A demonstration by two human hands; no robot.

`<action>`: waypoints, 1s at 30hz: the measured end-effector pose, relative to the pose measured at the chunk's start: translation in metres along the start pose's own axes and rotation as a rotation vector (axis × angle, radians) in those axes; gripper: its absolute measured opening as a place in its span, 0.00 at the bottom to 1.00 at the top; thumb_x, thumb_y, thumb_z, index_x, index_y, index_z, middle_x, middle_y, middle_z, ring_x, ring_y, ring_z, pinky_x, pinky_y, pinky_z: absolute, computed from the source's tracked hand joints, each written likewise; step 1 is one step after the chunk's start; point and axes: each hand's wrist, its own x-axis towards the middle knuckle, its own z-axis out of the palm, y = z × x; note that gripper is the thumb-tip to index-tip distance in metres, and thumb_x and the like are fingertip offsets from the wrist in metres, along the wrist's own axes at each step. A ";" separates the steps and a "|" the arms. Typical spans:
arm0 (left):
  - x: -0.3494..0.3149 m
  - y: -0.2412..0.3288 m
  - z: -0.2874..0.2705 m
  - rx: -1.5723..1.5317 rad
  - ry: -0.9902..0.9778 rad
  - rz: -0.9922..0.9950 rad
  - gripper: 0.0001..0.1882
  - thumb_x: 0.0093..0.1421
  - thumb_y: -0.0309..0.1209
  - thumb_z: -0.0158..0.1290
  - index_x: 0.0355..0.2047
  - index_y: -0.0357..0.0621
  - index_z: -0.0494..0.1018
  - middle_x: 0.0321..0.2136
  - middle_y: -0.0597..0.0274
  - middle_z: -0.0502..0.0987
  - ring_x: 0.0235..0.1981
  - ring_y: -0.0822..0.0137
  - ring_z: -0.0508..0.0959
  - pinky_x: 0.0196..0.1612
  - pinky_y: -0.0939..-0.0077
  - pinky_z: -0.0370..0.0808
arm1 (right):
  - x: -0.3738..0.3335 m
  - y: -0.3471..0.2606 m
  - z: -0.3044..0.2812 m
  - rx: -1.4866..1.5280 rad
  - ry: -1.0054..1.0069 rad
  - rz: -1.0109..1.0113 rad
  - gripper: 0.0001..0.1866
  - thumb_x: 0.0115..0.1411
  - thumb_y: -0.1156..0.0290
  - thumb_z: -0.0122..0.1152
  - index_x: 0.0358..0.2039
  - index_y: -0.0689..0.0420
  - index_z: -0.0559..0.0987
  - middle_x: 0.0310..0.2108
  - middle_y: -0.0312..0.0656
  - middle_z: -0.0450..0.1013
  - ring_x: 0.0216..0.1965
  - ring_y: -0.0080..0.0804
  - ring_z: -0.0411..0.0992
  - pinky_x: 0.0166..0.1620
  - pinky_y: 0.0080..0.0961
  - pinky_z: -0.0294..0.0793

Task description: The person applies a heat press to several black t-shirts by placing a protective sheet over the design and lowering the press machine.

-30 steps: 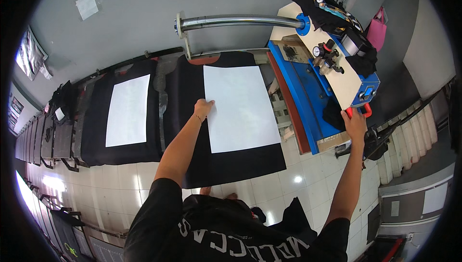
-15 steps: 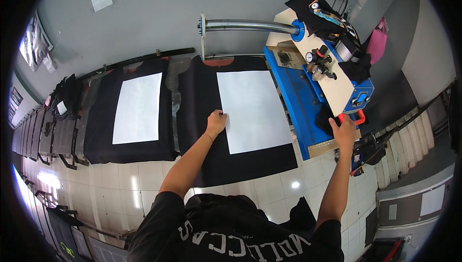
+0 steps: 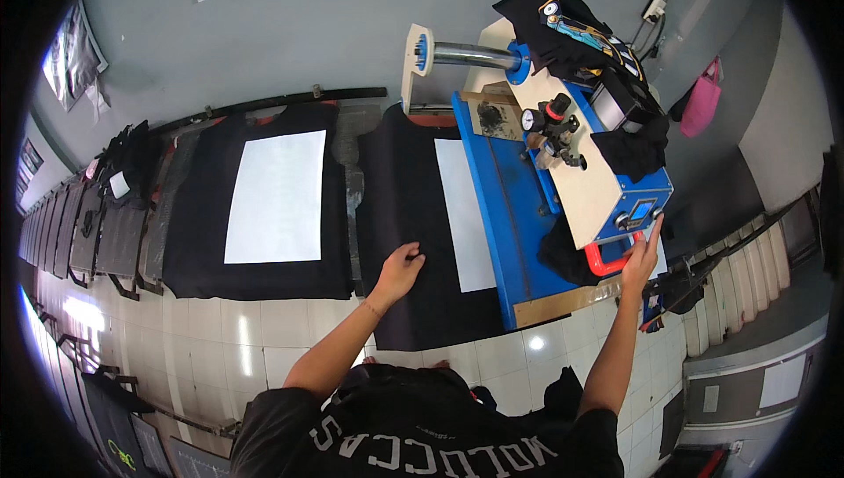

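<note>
Head view: we judged positioning in hand, blue press (image 3: 520, 223) partly over a white sheet (image 3: 463, 223) on black cloth (image 3: 406, 188), left hand (image 3: 400, 273) empty, fingers parted, right hand (image 3: 641, 263) at red handle (image 3: 595, 260), grip unclear, next move calling for careful alignment.

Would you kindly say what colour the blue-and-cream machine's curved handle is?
The curved handle is red, best seen in the head view.

Bright glare is bouncing off the floor tiles (image 3: 202, 337) at left; fisheye distortion is bending edges within a black surround.
</note>
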 end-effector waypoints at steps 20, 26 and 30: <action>-0.084 -0.038 0.013 -0.362 0.219 -0.426 0.09 0.68 0.32 0.48 0.44 0.41 0.72 0.38 0.63 0.76 0.35 0.69 0.79 0.37 0.75 0.75 | 0.006 0.023 0.013 0.279 0.014 0.047 0.31 0.61 0.72 0.38 0.67 0.58 0.61 0.14 0.32 0.59 0.15 0.19 0.59 0.24 0.19 0.62; -0.058 -0.048 -0.039 -0.359 0.589 -0.325 0.09 0.67 0.30 0.47 0.44 0.42 0.71 0.35 0.65 0.75 0.31 0.72 0.78 0.34 0.76 0.75 | 0.007 0.020 0.012 0.215 -0.007 0.008 0.30 0.62 0.73 0.38 0.67 0.56 0.62 0.14 0.33 0.60 0.16 0.21 0.60 0.25 0.21 0.64; -0.040 -0.064 -0.098 -0.548 0.872 -0.388 0.16 0.65 0.32 0.49 0.52 0.42 0.66 0.43 0.62 0.71 0.38 0.69 0.76 0.38 0.74 0.76 | 0.005 0.013 0.010 0.211 0.006 0.039 0.30 0.63 0.72 0.38 0.67 0.53 0.62 0.15 0.36 0.64 0.16 0.23 0.61 0.26 0.24 0.66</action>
